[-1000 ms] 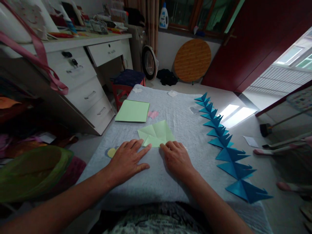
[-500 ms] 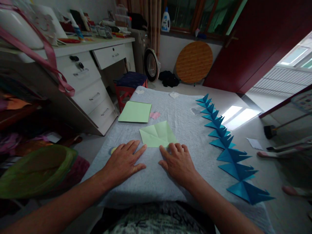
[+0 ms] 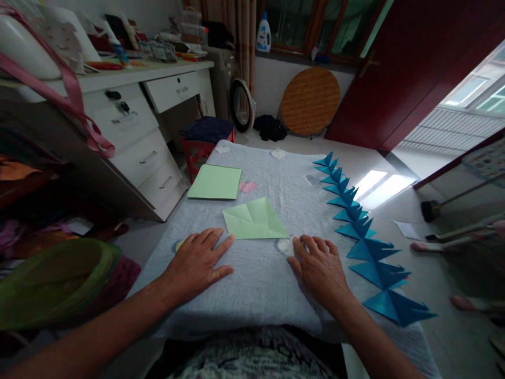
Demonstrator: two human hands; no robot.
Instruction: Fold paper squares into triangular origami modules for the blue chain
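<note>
A creased sheet of light green paper (image 3: pixel 255 220), partly folded, lies on the cloth-covered table (image 3: pixel 252 279) in front of me. My left hand (image 3: pixel 197 263) rests flat with fingers spread, its index fingertip at the paper's near left corner. My right hand (image 3: pixel 319 266) lies palm down on the cloth, fingers stretched out, a little to the right of the paper and apart from it. Behind the creased sheet sits a stack of green paper squares (image 3: pixel 215 182). Along the table's right side runs a row of several blue folded-paper pieces (image 3: pixel 361 245).
A red stool (image 3: pixel 205 138) with a dark cushion stands past the table's far left corner. White desk drawers (image 3: pixel 148 158) are at the left, and a green-lined bin (image 3: pixel 71 268) sits lower left. A round wooden board (image 3: pixel 310 101) leans on the back wall.
My right hand has slid right along the paper's near edge and off it, uncovering the right corner. My left hand stays by the left corner. The view has shifted slightly.
</note>
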